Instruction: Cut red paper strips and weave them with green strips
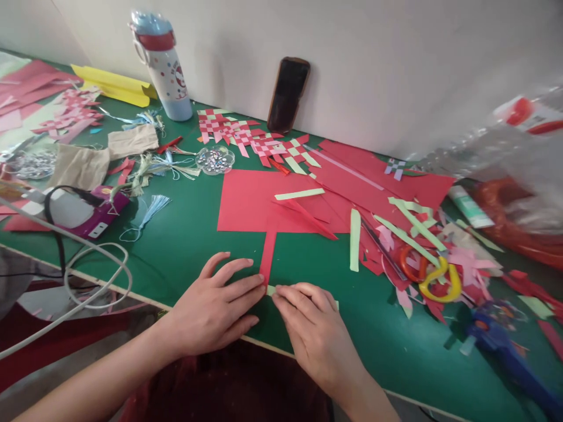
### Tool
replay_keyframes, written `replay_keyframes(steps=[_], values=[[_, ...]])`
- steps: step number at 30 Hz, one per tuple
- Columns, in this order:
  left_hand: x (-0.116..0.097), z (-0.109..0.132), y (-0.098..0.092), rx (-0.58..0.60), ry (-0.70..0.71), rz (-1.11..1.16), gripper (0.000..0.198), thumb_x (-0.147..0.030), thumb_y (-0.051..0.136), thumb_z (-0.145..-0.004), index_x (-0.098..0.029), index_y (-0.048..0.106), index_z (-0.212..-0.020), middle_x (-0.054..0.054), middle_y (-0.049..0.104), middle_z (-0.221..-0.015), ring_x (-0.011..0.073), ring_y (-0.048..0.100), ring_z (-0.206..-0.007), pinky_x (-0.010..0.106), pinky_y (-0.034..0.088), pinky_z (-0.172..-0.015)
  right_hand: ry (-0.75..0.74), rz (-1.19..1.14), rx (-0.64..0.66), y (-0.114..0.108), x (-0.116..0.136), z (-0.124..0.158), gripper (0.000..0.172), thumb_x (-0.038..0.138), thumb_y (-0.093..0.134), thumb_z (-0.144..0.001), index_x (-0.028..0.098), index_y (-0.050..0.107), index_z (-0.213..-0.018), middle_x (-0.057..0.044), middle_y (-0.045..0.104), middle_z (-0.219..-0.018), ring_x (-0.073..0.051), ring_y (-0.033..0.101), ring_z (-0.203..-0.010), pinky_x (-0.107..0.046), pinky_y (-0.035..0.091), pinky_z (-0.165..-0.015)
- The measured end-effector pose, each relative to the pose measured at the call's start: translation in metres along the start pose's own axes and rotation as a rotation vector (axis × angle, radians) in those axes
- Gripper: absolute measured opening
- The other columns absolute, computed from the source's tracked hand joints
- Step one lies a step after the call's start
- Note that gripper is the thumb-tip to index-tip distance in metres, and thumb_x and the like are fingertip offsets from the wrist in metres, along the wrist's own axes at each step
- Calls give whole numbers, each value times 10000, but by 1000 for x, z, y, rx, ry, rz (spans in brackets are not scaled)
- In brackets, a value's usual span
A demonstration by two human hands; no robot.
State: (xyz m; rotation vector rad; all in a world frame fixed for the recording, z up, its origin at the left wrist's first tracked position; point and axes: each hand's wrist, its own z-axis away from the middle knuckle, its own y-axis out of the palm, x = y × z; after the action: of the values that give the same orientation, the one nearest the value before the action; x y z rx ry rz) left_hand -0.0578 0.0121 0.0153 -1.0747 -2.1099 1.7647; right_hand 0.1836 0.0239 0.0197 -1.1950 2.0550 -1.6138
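A red paper strip (268, 252) stands out from the front edge of a red paper sheet (246, 202) on the green table. My left hand (215, 308) lies with fingers spread, its fingertips touching the strip's near end. Close beside it, my right hand (310, 322) has its fingers pressed together on a light green paper strip (270, 290). Most of that strip is hidden under the right hand, with a small bit showing beyond it. Another light green strip (299, 193) and a folded red strip (308, 218) rest on the red sheet.
Yellow-handled scissors (440, 281) lie among paper scraps at right, near a blue glue gun (505, 346). Woven paper pieces (246, 135), a phone (289, 94) and a bottle (165, 70) stand or lie along the wall. A white cable (101, 252) loops at left, over the table's front edge.
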Motion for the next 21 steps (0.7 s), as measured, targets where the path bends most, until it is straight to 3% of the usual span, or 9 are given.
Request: replay_keyframes(steps=[8,13,17,21], values=[[0,1,6,-59,16,14,382,-393,599,-948,-259,609,-1305,-21,664,-1318,249,477,-1306,456,108,-1216,52,71,-8,-24,-17,31,308,140,478,-967,218,709,-1155,-44,743,-1151,-195,613,-1011,-357,474,-866],[0,1,5,-69,24,-18,377,-432,587,-952,-265,617,-1289,-17,678,-1296,246,479,-1304,462,69,-1224,53,105,64,-47,-33,37,234,189,511,-962,231,708,-1080,-25,756,-1072,-175,639,-971,-333,500,-831],[0,1,2,-64,64,-84,483,-557,564,-937,-244,607,-1303,6,678,-1296,257,483,-1284,476,-31,-1227,40,158,-11,-63,-54,11,212,221,536,-967,209,684,-1118,-52,747,-1062,-201,645,-1008,-367,518,-890],[1,4,3,-28,94,-158,588,-656,476,-935,-243,575,-1343,34,652,-1329,269,466,-1299,529,-57,-1214,51,182,-25,-60,-77,-43,255,215,484,-983,198,670,-1156,-70,734,-1114,-212,654,-1042,-407,495,-964]])
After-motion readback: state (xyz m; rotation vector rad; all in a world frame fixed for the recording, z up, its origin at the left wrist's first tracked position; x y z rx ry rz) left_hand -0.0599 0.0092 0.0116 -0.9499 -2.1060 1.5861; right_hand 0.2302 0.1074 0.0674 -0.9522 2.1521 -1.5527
